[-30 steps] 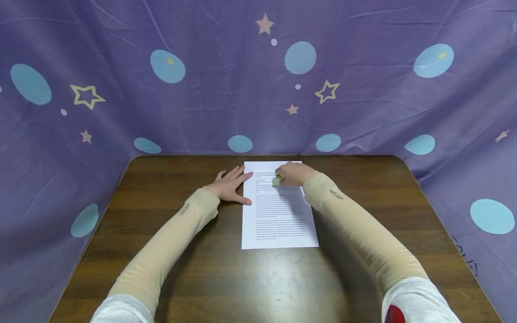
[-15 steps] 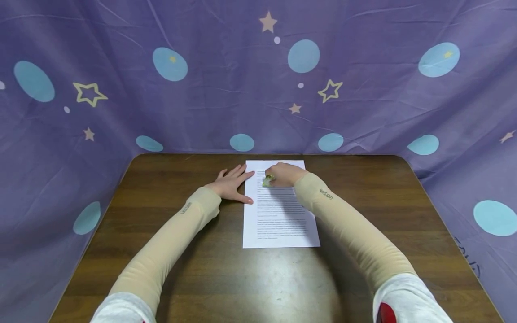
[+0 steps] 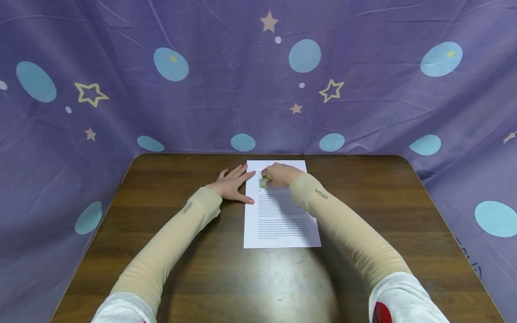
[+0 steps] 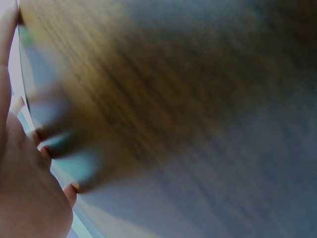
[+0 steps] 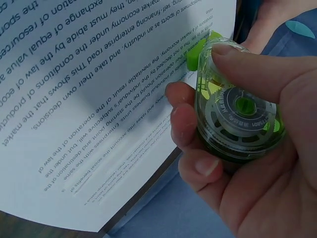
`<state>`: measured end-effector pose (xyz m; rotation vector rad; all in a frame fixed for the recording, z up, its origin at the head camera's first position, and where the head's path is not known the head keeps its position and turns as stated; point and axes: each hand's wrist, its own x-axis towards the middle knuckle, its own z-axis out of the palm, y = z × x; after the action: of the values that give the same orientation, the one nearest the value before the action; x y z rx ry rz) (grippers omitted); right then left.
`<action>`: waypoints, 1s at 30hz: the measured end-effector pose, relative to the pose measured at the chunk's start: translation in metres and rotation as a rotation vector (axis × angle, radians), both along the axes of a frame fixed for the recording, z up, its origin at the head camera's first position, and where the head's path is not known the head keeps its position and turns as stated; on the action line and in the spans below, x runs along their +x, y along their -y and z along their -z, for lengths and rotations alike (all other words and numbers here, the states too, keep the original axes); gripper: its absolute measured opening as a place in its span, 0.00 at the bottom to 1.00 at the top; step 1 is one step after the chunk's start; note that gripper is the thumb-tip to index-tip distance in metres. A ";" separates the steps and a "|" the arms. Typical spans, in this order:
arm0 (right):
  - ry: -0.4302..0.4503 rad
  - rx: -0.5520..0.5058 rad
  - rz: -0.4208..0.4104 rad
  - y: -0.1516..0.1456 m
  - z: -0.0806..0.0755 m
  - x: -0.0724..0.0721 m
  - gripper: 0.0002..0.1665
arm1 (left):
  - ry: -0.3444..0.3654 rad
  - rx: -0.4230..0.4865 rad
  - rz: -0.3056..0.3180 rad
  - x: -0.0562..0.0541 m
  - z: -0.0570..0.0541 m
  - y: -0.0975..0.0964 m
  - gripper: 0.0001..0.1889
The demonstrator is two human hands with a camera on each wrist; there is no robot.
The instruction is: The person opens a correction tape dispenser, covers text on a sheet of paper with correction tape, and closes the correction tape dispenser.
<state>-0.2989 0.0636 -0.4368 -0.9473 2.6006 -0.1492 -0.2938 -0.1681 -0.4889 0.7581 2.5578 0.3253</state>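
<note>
A sheet of printed paper [image 3: 250,229] lies flat near the far edge of the table. My right hand [image 3: 281,174] grips a correction tape [image 3: 265,181] over the upper left lines of text. In the right wrist view the correction tape [image 5: 235,121] has a clear round case with green parts, and its green tip points at the print. The thumb lies along the top of the case, with the fingers curled round below. My left hand [image 3: 231,185] rests with fingers spread at the sheet's left edge, thumb and index finger on the paper.
The brown wooden table [image 3: 194,282] has rounded far corners. Just behind it hangs a purple cloth [image 3: 206,112] with stars and blue ovals, which also closes off both sides.
My right hand has slid left along the upper text with the correction tape in its grip. The left hand holds its place on the sheet's edge. The head view has shifted slightly.
</note>
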 end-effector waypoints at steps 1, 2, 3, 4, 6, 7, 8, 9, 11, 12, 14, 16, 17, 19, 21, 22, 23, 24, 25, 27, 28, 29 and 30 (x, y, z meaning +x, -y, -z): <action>0.000 0.002 -0.001 0.000 0.000 0.000 0.20 | 0.000 0.009 0.001 0.000 0.001 0.000 0.60; 0.002 0.006 -0.002 0.000 0.001 0.000 0.20 | -0.001 0.013 0.002 -0.001 0.002 0.000 0.60; 0.008 0.007 -0.001 0.001 0.001 0.000 0.20 | 0.000 0.010 0.002 -0.001 0.003 0.000 0.60; 0.010 0.010 -0.002 0.001 0.001 0.000 0.20 | 0.001 0.013 0.003 -0.001 0.004 0.000 0.60; 0.016 0.017 -0.001 0.002 0.002 0.000 0.21 | 0.000 0.009 0.004 -0.001 0.004 -0.001 0.60; 0.021 0.019 0.000 0.002 0.002 0.001 0.21 | 0.001 0.009 0.005 -0.001 0.005 -0.001 0.61; 0.024 0.020 0.003 0.002 0.003 0.001 0.22 | -0.002 0.006 0.005 -0.001 0.005 -0.001 0.61; 0.027 0.021 0.006 0.003 0.003 0.001 0.22 | -0.002 0.005 0.006 -0.001 0.005 -0.001 0.61; 0.036 0.024 0.017 0.003 0.004 0.001 0.23 | -0.004 0.003 0.006 -0.001 0.006 -0.002 0.61; 0.043 0.025 0.026 0.003 0.004 0.001 0.24 | -0.005 0.004 0.007 -0.001 0.007 -0.002 0.61; 0.049 0.027 0.037 0.004 0.004 0.001 0.24 | -0.011 0.003 0.009 -0.001 0.008 -0.002 0.61; 0.054 0.032 0.045 0.005 0.005 0.001 0.25 | -0.014 0.002 0.012 -0.002 0.009 -0.002 0.61; 0.051 0.032 0.045 0.005 0.005 0.001 0.25 | -0.015 0.004 0.014 -0.002 0.008 -0.002 0.61; 0.049 0.034 0.047 0.005 0.004 0.001 0.25 | -0.018 0.004 0.014 -0.002 0.007 -0.002 0.62; 0.037 0.036 0.043 0.007 0.003 0.001 0.24 | -0.020 0.017 0.016 -0.002 0.005 -0.001 0.62; 0.030 0.036 0.042 0.007 0.002 0.002 0.24 | -0.019 0.021 0.015 -0.002 0.004 -0.001 0.62; 0.028 0.035 0.043 0.008 0.001 0.002 0.24 | -0.018 0.025 0.015 -0.002 0.003 0.000 0.62; 0.026 0.037 0.044 0.009 0.000 0.002 0.23 | -0.018 0.024 0.014 -0.003 0.002 0.000 0.62; 0.019 0.038 0.039 0.009 -0.001 0.002 0.23 | -0.017 0.023 0.014 -0.002 0.001 0.000 0.62; 0.014 0.045 0.039 0.011 -0.001 0.002 0.22 | -0.013 0.013 0.013 -0.001 -0.001 0.000 0.61; 0.011 0.048 0.038 0.011 -0.002 0.002 0.22 | -0.013 0.006 0.013 -0.001 -0.001 0.000 0.60; 0.011 0.052 0.039 0.012 -0.002 0.002 0.22 | -0.014 0.000 0.014 0.000 -0.002 0.000 0.60; 0.009 0.054 0.038 0.012 -0.001 0.002 0.21 | -0.014 -0.004 0.014 0.001 -0.003 -0.001 0.59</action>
<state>-0.2966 0.0517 -0.4355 -0.8768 2.6019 -0.0919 -0.2928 -0.1674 -0.4856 0.7793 2.5645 0.3112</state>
